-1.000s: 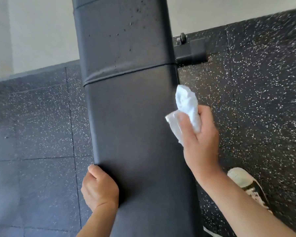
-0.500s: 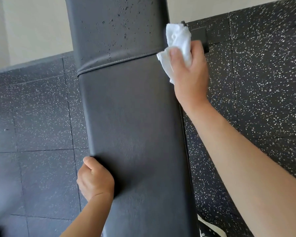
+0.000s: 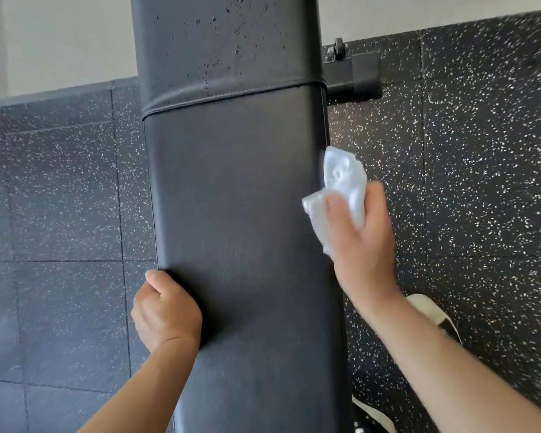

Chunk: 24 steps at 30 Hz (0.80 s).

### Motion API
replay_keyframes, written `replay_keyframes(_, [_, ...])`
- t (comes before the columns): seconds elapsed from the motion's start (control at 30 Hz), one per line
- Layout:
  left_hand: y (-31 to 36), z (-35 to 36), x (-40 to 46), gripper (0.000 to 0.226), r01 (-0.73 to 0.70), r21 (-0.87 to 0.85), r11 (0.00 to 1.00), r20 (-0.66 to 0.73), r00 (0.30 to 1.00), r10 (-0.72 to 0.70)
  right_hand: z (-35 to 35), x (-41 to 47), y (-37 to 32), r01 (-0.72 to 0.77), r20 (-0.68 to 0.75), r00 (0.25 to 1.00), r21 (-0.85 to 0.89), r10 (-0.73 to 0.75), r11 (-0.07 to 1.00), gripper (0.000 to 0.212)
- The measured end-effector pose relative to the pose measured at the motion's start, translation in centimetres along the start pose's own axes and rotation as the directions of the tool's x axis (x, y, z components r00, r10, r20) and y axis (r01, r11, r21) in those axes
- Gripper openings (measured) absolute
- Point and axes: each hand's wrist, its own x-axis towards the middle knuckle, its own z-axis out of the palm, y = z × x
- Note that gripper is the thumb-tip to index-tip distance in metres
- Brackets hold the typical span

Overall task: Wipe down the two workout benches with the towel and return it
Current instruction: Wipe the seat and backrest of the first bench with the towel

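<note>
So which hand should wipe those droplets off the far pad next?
Right. The right hand already grips the towel at the bench's right edge, below the droplets. The left hand holds no cloth and grips the left edge.

Your left hand (image 3: 166, 314) curled as a loose fist against the left edge of the bench (image 3: 238, 214), thumb uppermost, forearm running down to the lower left. Your right hand (image 3: 361, 239) reached in from the lower right, its grip closed around the towel (image 3: 341, 182) at the bench's right edge, thumb pressed on top
</note>
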Motion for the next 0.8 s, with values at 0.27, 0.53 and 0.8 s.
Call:
replay_keyframes(0.27, [-0.2,-0.1,0.1,0.054,-0.016,0.01,1.0,0.009,1.0,0.016,2.5,8.1,-1.9,0.043,-0.093,0.995,0.079,-0.035,0.996,0.028])
replay_keyframes(0.53, [-0.7,0.0,0.5,0.064,-0.005,-0.001,1.0,-0.015,1.0,0.005,-1.9,-5.9,3.0,-0.015,0.005,1.0,-0.003,0.015,1.0,0.019])
replay_keyframes(0.8, [-0.5,-0.2,0.2,0.052,0.037,-0.093,0.995,0.013,0.999,-0.036,-2.0,-5.8,2.3,-0.046,0.019,0.999,-0.046,0.047,0.998,0.023])
